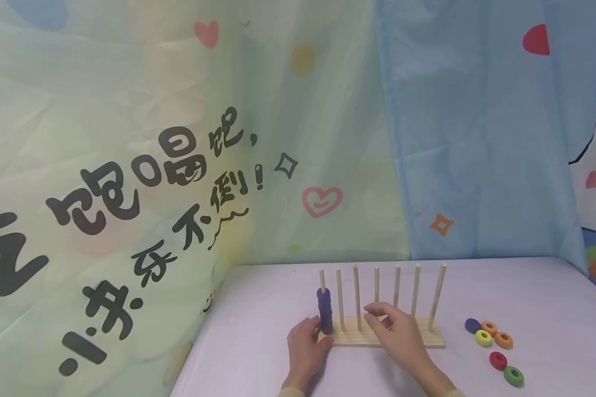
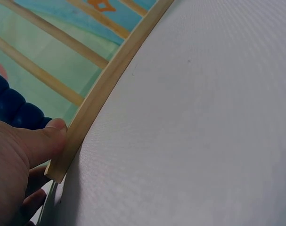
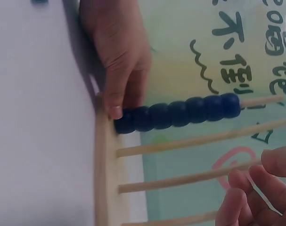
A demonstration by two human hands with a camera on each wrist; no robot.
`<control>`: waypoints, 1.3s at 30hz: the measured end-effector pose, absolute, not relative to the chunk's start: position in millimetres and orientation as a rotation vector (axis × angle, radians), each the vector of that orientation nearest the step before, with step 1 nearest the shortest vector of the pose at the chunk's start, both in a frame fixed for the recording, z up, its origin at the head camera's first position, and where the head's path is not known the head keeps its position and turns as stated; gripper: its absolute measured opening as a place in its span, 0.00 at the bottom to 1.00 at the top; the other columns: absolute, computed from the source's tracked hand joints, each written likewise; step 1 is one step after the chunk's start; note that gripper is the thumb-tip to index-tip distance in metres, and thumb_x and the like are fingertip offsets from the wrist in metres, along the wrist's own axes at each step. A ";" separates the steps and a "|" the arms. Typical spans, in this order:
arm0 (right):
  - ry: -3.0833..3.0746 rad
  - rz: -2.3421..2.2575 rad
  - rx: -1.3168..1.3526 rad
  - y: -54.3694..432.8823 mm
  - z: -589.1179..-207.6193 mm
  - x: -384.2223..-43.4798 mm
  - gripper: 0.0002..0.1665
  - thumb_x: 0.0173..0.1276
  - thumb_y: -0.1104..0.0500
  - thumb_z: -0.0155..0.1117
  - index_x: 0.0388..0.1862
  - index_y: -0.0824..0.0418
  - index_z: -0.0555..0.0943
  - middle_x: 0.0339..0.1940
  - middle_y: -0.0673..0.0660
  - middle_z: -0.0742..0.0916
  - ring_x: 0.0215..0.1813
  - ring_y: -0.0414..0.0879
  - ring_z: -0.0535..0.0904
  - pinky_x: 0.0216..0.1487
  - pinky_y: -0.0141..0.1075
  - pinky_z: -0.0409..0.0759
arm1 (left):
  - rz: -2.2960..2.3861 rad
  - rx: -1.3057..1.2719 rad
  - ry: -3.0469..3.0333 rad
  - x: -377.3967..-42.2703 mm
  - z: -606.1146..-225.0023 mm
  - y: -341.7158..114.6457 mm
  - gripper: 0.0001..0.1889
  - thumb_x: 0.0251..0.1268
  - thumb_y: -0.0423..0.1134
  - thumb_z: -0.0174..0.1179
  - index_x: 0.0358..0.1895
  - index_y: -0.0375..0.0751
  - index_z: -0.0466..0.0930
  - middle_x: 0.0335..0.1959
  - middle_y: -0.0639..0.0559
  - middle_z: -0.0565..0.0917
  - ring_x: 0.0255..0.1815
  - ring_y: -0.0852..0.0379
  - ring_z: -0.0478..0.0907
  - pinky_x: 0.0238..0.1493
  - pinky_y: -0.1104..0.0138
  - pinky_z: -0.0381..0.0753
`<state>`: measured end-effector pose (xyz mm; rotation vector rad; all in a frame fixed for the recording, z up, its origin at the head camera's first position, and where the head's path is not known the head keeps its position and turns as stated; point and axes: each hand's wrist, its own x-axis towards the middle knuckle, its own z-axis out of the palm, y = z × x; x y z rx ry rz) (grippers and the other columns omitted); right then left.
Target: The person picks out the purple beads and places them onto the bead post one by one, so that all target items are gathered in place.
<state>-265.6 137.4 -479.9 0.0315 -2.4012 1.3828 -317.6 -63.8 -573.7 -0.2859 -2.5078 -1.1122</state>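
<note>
A wooden rack with several upright pegs stands on the table, its base (image 1: 357,339) running left to right. Dark blue beads (image 1: 325,311) are stacked on the leftmost peg, whose bare tip pokes out above them. My left hand (image 1: 306,348) holds the left end of the base, thumb at the front, right beside the lowest bead. In front of the middle pegs is my right hand (image 1: 396,333), near the third peg from the left. Its thumb and fingers are loosely bent and apart, and no bead shows between them in the right wrist view.
Right of the rack lie loose rings: a blue ring (image 1: 473,326), two orange rings, a yellow ring (image 1: 483,338), a red ring (image 1: 498,361) and a green ring (image 1: 514,376). A printed curtain (image 1: 323,138) hangs behind the white table (image 1: 258,309) and along its left side.
</note>
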 end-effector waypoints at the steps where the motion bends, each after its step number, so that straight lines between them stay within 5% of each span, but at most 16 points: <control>1: -2.406 1.391 0.022 138.7 -482.3 -264.4 0.09 0.65 0.57 0.68 0.43 0.55 0.85 0.38 0.51 0.88 0.27 0.38 0.77 0.23 0.29 0.75 | -1.112 -0.285 -2.511 -317.3 -573.2 -63.9 0.21 0.49 0.40 0.72 0.49 0.42 0.84 0.52 0.46 0.85 0.60 0.42 0.76 0.65 0.42 0.63; 20: -2.442 1.360 -0.133 170.4 -523.5 -248.7 0.10 0.66 0.56 0.68 0.45 0.57 0.85 0.41 0.55 0.89 0.27 0.34 0.77 0.24 0.28 0.75 | -1.127 -0.268 -2.520 -315.8 -572.1 -64.3 0.21 0.48 0.41 0.73 0.49 0.43 0.84 0.51 0.46 0.85 0.60 0.41 0.76 0.65 0.43 0.63; 39: -2.537 1.328 -0.515 221.6 -545.0 -245.9 0.22 0.69 0.48 0.63 0.54 0.61 0.81 0.51 0.64 0.86 0.37 0.44 0.81 0.31 0.29 0.77 | -1.071 -0.294 -2.483 -316.3 -572.0 -62.7 0.19 0.47 0.40 0.73 0.46 0.47 0.84 0.48 0.50 0.87 0.57 0.43 0.78 0.63 0.44 0.67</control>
